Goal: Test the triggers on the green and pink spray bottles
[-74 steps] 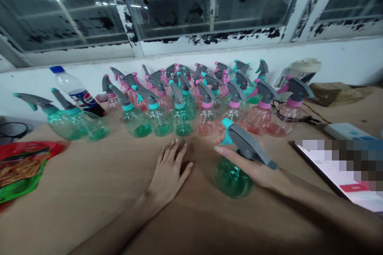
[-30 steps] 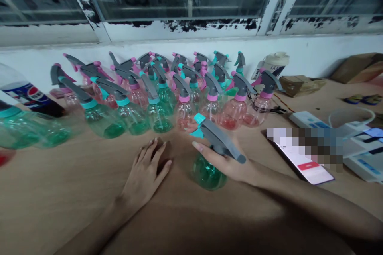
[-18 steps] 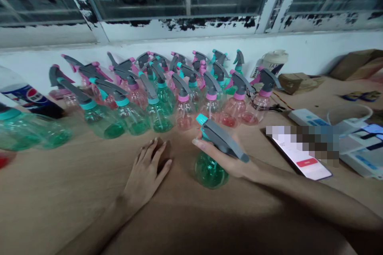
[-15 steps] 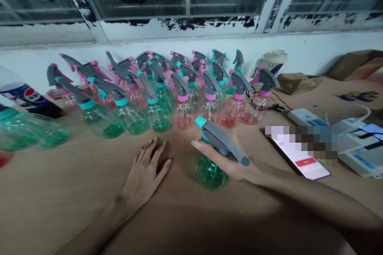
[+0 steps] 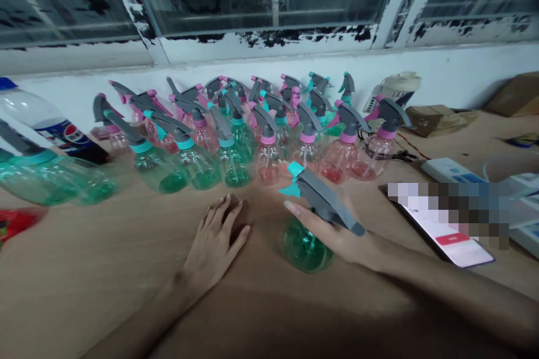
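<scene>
My right hand [image 5: 332, 235] is wrapped around the neck of a green spray bottle [image 5: 309, 249] with a grey head and turquoise nozzle and trigger. The thumb lies along the near side of the neck; the other fingers are mostly hidden behind the head. The bottle appears to stand on the table, nozzle pointing away to the left. To its left, my left hand [image 5: 214, 241] lies palm down on the wood, fingers spread, holding nothing. Beyond both hands stand rows of similar bottles, among them a green bottle [image 5: 238, 168] and a pink bottle [image 5: 268, 165].
A cola bottle [image 5: 71, 132] and more green bottles [image 5: 42, 179] are at the left, above a red packet [image 5: 19, 221]. At the right lie a lit phone [image 5: 461, 249], a white power strip [image 5: 446, 171] and cardboard [image 5: 440, 118]. A paper cup [image 5: 400, 87] stands by the wall.
The whole view has shifted, so things appear farther right. The held bottle's turquoise trigger now shows more clearly beside my right hand. My left hand stays flat on the table.
</scene>
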A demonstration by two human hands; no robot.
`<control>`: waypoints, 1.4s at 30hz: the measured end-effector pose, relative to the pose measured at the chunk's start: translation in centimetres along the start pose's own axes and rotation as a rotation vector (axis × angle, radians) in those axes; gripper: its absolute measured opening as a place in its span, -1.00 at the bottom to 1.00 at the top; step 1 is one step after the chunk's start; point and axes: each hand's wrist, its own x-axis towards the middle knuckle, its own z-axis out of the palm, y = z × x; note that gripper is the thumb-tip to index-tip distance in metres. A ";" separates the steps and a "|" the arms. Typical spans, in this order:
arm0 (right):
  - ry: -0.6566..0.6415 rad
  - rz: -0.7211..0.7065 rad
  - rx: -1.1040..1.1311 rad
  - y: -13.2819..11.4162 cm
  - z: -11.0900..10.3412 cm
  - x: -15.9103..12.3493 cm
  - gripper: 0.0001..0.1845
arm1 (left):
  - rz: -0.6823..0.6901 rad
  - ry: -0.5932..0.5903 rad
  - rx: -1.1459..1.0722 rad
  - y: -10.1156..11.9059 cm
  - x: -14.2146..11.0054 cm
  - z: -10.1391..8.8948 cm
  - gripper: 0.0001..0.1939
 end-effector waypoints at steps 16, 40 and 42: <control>0.048 -0.018 -0.075 -1.1 -1.4 1.4 -0.82 | -0.012 -0.001 0.001 0.0 0.0 -0.1 -0.54; 0.032 0.032 -0.115 0.1 -0.7 0.9 -0.88 | -0.055 -0.044 -0.012 0.3 0.2 -0.6 -0.55; 0.024 0.032 -0.103 -0.2 -0.7 1.0 -0.90 | -0.059 -0.048 -0.006 0.2 0.1 -0.6 -0.55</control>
